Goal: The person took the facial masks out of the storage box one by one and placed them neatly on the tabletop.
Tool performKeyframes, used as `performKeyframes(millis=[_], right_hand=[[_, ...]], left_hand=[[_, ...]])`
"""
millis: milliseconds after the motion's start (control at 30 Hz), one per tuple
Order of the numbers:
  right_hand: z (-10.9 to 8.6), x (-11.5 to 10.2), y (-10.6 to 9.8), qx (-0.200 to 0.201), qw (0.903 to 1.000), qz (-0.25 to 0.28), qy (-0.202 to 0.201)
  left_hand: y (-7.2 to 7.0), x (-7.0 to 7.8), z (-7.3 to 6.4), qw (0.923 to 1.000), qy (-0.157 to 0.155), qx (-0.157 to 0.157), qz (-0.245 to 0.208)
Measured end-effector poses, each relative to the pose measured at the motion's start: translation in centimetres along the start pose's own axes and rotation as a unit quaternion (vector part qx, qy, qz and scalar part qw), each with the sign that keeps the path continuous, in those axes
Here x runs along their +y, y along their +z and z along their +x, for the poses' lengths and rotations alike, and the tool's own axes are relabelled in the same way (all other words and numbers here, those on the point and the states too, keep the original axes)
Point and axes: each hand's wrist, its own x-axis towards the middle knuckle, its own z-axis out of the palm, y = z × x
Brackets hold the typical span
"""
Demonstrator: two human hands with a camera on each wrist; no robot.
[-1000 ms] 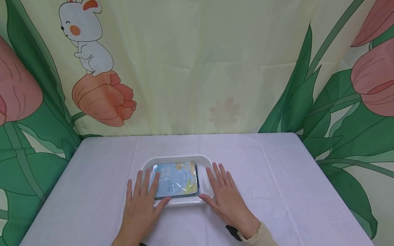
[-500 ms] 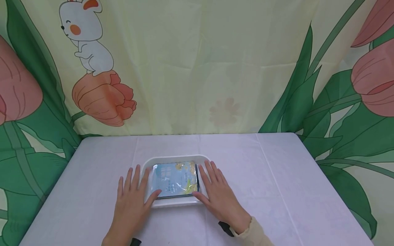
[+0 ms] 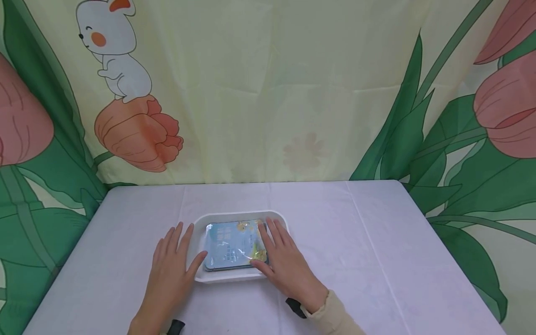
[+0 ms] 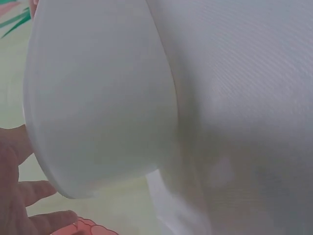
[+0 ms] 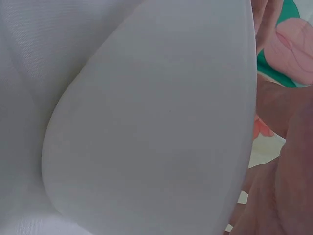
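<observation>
A flat light-blue packet with a glossy clear surface lies in a shallow white tray on the table. Beside the tray's left end is my left hand, fingers extended and thumb pointing toward the packet. My right hand reaches over the tray's right end, its fingers straight and covering the packet's right edge. Whether those fingertips touch the packet cannot be told. Each wrist view is mostly filled by the tray's smooth outer wall, with fingers along its rim.
A white cloth with fold creases covers the table. Behind it hangs a pale yellow curtain printed with tulips, leaves and a white rabbit-like figure.
Both hands have shifted left. The left fingers have drawn away from the packet, while the right ones have come over its right edge. The packet stays in the tray.
</observation>
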Motion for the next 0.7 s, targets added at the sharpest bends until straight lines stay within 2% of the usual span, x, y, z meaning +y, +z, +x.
performKeyframes(millis=[167,500,700], right_hand=[[0.4,-0.3,0.1,-0.002,0.9999,0.005,0.008],[1.1,-0.6,0.3,0.006,0.9997,0.019,0.012],[1.4,-0.7,0.4,0.001,0.9989,0.04,0.022]], left_hand=[[-0.1,-0.2,0.2,0.9995,-0.017,0.011,-0.023],[-0.5,-0.5,0.7,0.9941,-0.081,0.01,-0.072],[-0.4,-1.3,0.9,0.9886,-0.088,0.003,-0.122]])
